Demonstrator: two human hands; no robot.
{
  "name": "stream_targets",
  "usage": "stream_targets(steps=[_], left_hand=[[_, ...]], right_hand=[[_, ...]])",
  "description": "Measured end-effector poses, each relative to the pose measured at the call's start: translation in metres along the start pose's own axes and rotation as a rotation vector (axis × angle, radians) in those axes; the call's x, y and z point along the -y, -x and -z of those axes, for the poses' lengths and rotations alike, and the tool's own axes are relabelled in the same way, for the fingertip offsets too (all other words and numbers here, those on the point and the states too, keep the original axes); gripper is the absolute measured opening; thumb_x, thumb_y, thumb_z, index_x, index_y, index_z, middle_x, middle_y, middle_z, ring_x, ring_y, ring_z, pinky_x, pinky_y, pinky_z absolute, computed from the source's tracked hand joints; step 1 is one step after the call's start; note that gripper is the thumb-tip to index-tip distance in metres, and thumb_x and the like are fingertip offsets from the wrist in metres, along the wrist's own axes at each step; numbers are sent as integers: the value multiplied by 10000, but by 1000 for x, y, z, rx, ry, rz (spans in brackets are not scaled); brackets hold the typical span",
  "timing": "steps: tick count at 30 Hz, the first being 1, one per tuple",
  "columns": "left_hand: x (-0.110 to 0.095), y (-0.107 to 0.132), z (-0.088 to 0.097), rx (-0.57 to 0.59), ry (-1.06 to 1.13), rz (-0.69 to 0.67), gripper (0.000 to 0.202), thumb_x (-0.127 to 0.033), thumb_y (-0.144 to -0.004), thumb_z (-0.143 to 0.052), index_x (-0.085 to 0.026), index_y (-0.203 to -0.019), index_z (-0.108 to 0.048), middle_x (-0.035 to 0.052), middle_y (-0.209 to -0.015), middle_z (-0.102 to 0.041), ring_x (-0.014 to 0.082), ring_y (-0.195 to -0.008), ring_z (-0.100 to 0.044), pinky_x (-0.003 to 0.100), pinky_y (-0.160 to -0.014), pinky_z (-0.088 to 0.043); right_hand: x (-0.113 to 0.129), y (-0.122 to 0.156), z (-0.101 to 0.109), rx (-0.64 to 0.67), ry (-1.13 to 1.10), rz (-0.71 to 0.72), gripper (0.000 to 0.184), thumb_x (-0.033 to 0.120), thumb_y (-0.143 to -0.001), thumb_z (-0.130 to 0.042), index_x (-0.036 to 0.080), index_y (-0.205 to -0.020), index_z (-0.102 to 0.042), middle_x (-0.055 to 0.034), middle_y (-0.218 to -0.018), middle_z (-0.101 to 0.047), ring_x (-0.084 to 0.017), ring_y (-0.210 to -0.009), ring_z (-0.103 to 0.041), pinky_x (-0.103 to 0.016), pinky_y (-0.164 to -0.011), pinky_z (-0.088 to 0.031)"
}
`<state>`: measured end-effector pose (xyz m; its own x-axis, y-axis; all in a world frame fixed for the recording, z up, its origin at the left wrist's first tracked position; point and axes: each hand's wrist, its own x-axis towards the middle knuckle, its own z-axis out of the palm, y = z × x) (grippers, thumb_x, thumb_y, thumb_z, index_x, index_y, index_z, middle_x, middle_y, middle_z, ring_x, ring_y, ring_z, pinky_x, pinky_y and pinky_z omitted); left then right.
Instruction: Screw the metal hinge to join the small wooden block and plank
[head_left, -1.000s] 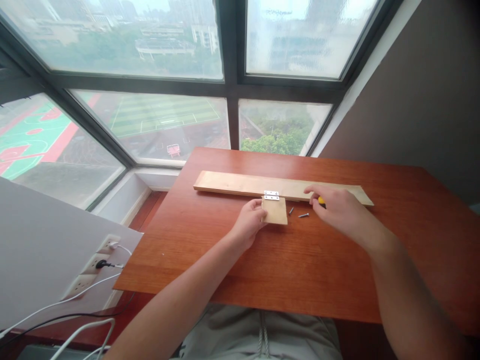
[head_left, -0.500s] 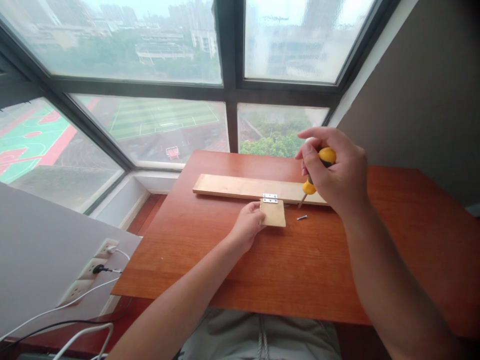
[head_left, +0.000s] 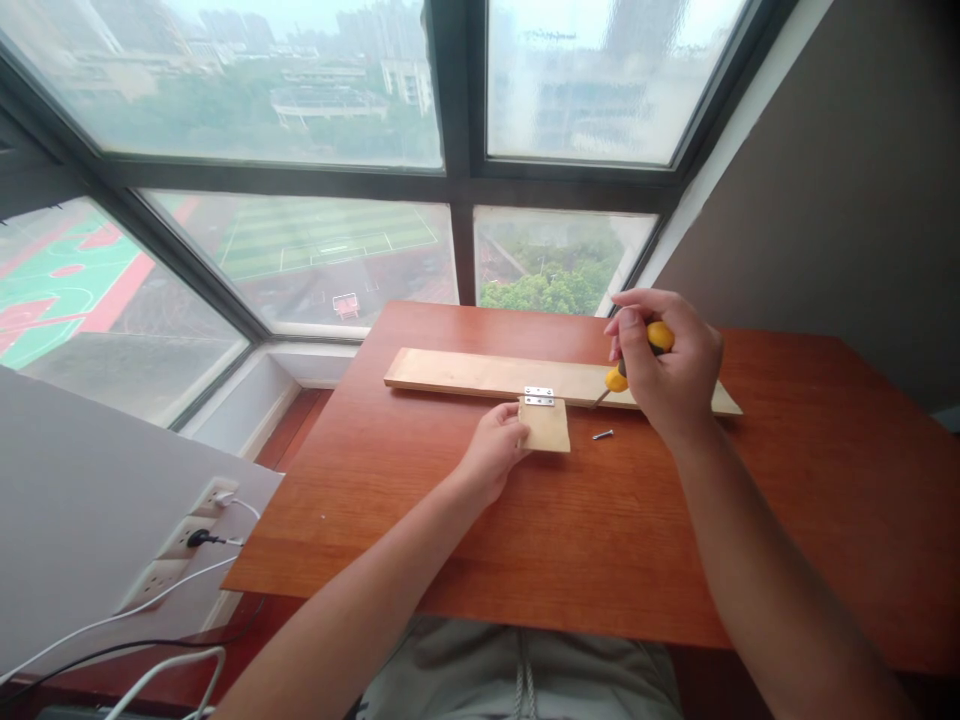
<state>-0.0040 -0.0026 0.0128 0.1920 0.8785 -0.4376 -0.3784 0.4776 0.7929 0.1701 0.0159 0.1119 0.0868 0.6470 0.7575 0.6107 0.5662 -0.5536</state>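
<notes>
A long pale wooden plank lies across the far part of the red-brown table. A small wooden block sits against its near edge, joined by a silver hinge. My left hand grips the block's left side. My right hand is closed round a yellow-handled screwdriver, tip pointing down-left just right of the hinge. One loose screw lies on the table right of the block.
Large windows stand behind the table and a brown wall on the right. A white power strip with plugged cables sits low on the left, off the table.
My right hand picked the screwdriver up from the table, raised it high, then lowered it toward the plank right of the hinge. Only one loose screw shows now; the left hand stayed put.
</notes>
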Motion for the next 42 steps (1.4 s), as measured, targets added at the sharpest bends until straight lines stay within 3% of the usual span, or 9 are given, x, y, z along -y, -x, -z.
stream_targets(steps=[8,14,20,29,36,39,42], left_hand=[[1,-1,0,-3,-7,5,350,-1,-681,-563,-127,-1001,-626,110,-1000,-723,178,-848,-694,264,-715,-577],[1,-1,0,14,1,1,350,-9,-673,-583,-130,-998,-630,110,-1001,-723,183,-847,-693,267,-716,-578],[0,0,0,0,1,6,350,-3,-665,-576,-131,-986,-628,102,-978,-723,180,-842,-688,270,-720,-576],[-1,2,0,23,-29,7,347,-34,-668,-618,-147,-996,-613,88,-935,-723,180,-832,-690,269,-725,-546],[-14,-3,11,5,-290,-83,289,-187,-776,-694,-157,-1042,-587,82,-899,-734,185,-801,-694,260,-703,-516],[-17,-9,23,1,-485,-186,263,-234,-803,-688,-164,-1035,-588,85,-882,-733,213,-805,-695,279,-692,-510],[-22,-12,32,-69,-794,-333,167,-249,-830,-646,-192,-982,-608,82,-882,-731,233,-826,-685,289,-688,-485]], right_hand=[[2,1,-4,-145,-161,7,115,250,-946,-576,247,-1012,-671,8,-750,-645,-134,-578,-599,-301,-539,-486],[10,-9,-22,-220,-267,26,120,264,-960,-550,277,-1024,-650,25,-725,-616,-126,-536,-568,-302,-514,-487],[3,-12,-40,-197,-236,43,136,313,-974,-512,299,-1036,-632,25,-735,-608,-127,-533,-568,-303,-516,-493],[9,-15,-40,-69,-68,-15,216,366,-1002,-407,313,-1113,-586,-6,-785,-626,-153,-599,-610,-326,-585,-540],[10,-29,-40,74,-63,21,189,270,-968,-455,267,-1071,-613,9,-820,-672,-138,-640,-627,-318,-684,-537],[16,-36,-35,165,191,97,168,270,-920,-535,242,-1054,-632,-6,-772,-668,-175,-686,-635,-342,-703,-513],[24,-37,-31,154,465,93,139,339,-880,-611,230,-959,-647,-14,-657,-615,-198,-632,-599,-341,-626,-472]])
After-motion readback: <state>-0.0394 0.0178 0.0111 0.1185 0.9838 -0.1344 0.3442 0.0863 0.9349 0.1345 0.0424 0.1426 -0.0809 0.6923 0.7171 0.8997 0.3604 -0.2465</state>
